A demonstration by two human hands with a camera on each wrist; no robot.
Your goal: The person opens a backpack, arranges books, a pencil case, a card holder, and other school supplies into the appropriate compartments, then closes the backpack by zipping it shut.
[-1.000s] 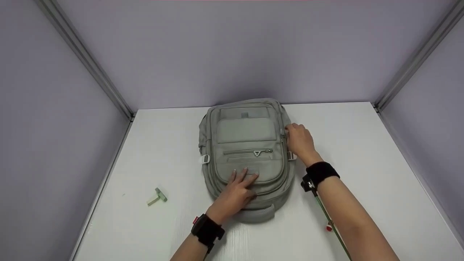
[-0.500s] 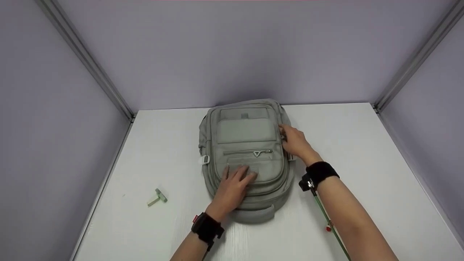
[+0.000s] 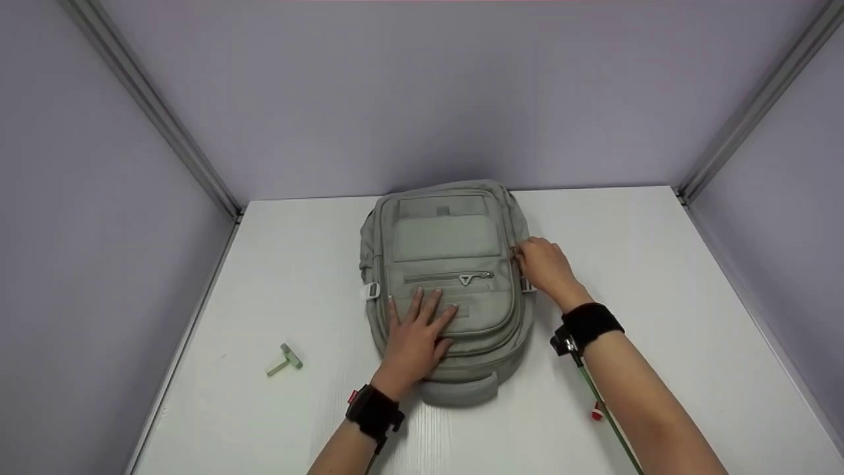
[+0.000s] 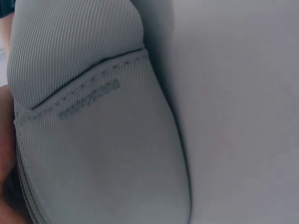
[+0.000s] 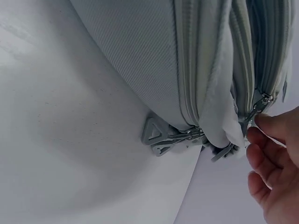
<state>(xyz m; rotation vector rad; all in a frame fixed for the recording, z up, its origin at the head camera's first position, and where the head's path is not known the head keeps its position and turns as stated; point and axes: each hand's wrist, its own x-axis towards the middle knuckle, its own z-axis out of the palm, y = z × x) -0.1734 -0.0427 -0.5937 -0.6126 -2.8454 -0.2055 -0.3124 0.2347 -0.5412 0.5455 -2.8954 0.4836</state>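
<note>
A grey-green backpack (image 3: 447, 239) lies on its back, its carry handle (image 3: 461, 390) toward me. My left hand (image 3: 412, 346) presses flat on the lower front panel, fingers spread. At the bag's right side, my right hand (image 3: 546, 267) is at a zip. The right wrist view shows that hand's (image 5: 280, 163) thumb and forefinger pinching a dark zipper pull (image 5: 253, 111) on the outermost zip. Triangular zipper pulls (image 5: 154, 131) of another zip hang below it, untouched. Mostly bag fabric (image 4: 107, 154) fills the left wrist view.
On the white table (image 3: 303, 264), left of the bag, lies a small pale green T-shaped object (image 3: 285, 360). A small red and white item (image 3: 597, 412) is beside the right forearm, near a green cable (image 3: 610, 415). Pale panels (image 3: 461, 92) enclose the table's back and sides.
The left hand has shifted slightly left and flattened, its fingers spreading on the panel. The right hand first moved in over the bag's right edge, then slid a little toward me along the zip.
</note>
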